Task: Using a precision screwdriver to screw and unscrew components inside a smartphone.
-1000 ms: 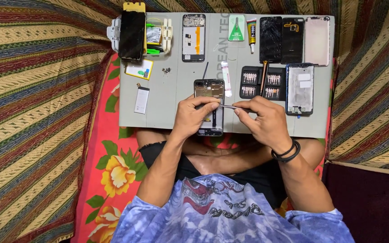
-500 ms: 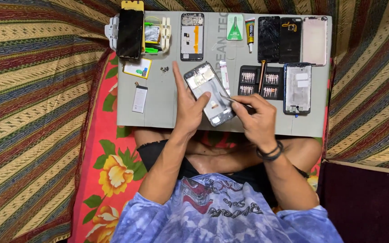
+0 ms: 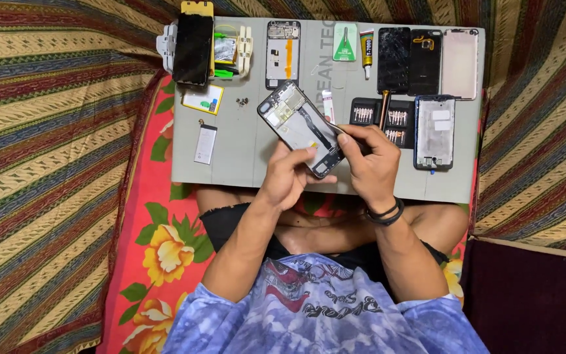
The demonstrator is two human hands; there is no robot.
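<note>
The grey work mat (image 3: 244, 157) lies across the person's lap in the same place as half a second ago, and the parts along its far edge have not shifted. On it, the opened phone (image 3: 301, 128) now lies more steeply slanted than before, its upper end swung further toward the mat's far left and its lower end between the two hands. The left hand (image 3: 287, 176) has slid down from lying along the phone's side: its fingers are curled and its thumb presses on the lower corner. The right hand (image 3: 369, 160) is closed round a thin tool (image 3: 335, 128) whose tip touches the phone's right edge, as before.

Just beyond the right hand sits a black tray of screwdriver bits (image 3: 380, 118), partly hidden by the knuckles, beside an empty phone frame (image 3: 435, 132). Left of the phone lie a flat battery (image 3: 206, 143) and a few loose screws (image 3: 242, 101), well apart from the hands.
</note>
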